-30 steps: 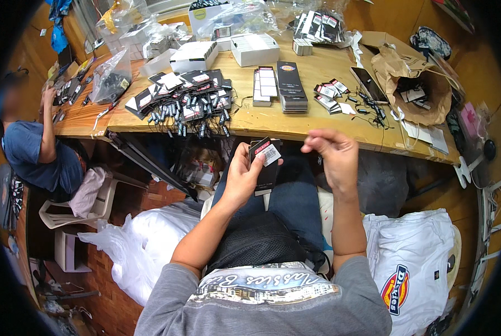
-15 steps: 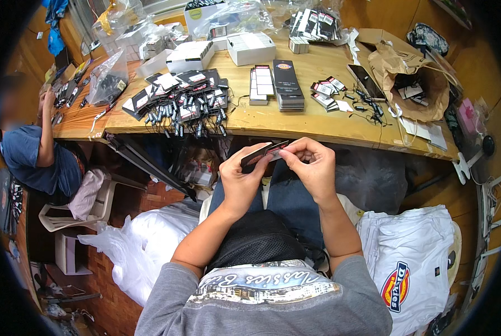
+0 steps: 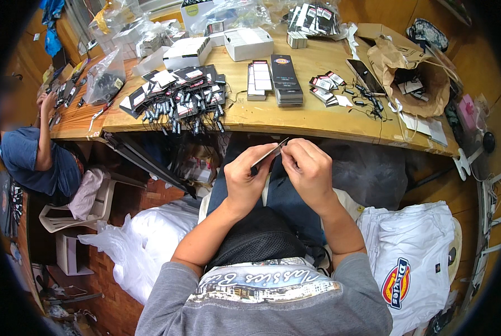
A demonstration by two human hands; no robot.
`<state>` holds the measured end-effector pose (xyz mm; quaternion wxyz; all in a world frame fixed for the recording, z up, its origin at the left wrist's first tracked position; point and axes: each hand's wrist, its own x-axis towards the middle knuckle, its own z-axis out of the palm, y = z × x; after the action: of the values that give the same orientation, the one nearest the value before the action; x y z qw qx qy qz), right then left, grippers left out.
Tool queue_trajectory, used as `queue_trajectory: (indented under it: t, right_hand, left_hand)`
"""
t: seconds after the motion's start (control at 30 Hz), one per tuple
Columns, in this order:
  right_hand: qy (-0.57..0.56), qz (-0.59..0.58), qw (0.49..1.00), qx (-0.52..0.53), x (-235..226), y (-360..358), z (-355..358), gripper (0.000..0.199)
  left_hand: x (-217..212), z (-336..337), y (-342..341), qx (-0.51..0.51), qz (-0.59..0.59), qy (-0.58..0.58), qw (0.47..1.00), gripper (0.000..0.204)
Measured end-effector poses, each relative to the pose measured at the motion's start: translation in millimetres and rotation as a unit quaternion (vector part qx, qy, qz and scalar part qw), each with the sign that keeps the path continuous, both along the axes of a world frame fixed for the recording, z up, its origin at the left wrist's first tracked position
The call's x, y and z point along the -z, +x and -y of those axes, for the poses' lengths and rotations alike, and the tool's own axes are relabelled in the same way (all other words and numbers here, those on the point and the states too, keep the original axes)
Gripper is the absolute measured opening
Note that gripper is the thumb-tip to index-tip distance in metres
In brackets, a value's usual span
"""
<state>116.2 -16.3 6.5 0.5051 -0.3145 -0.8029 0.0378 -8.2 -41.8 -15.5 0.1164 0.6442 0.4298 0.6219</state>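
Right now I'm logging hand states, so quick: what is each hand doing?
Left hand: closed on the thin dark card, seen edge-on.
Right hand: fingers pinched at the card's upper end.

I see a smooth varnished wooden tabletop (image 3: 318, 115), crinkled brown paper bag (image 3: 416, 84) at two o'clock, glossy card tag (image 3: 268, 155) centre.

Right hand (image 3: 312, 171) now closed in against the left hand (image 3: 245, 179), both pinching the dark tag (image 3: 268, 156), tag turned from face-up to edge-on, hands nearer the wooden surface (image 3: 318, 115) edge
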Motion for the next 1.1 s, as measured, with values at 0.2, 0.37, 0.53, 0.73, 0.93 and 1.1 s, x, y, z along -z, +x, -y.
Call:
queue_trajectory:
  t: [0.2, 0.37, 0.53, 0.73, 0.93, 1.1]
  right_hand:
    - [-0.135, -0.092, 0.986, -0.031, 7, 2, -10, 0.008]
    - [-0.218, -0.21, 0.953, -0.027, 22, 7, -19, 0.005]
    - [-0.186, -0.228, 0.954, -0.066, 11, 3, -5, 0.007]
    - [-0.123, -0.187, 0.973, -0.06, 2, 0, 4, 0.009]
    - [-0.123, -0.155, 0.98, -0.031, -1, 0, 6, 0.009]
    - [-0.267, -0.21, 0.936, -0.095, 6, 2, 2, 0.009]
  left_hand:
    - [-3, -3, -8, 0.054, -0.078, -0.051, 0.994, 0.032]
    - [-3, 2, -7, 0.17, 0.072, -0.162, 0.969, 0.031]
    - [4, 0, -13, 0.083, 0.108, -0.138, 0.981, 0.025]
    - [-5, 4, -3, 0.053, 0.055, -0.051, 0.996, 0.033]
    - [-5, 3, -11, -0.007, -0.152, 0.035, 0.988, 0.036]
    - [-11, 5, -13, -0.048, -0.276, 0.125, 0.952, 0.036]
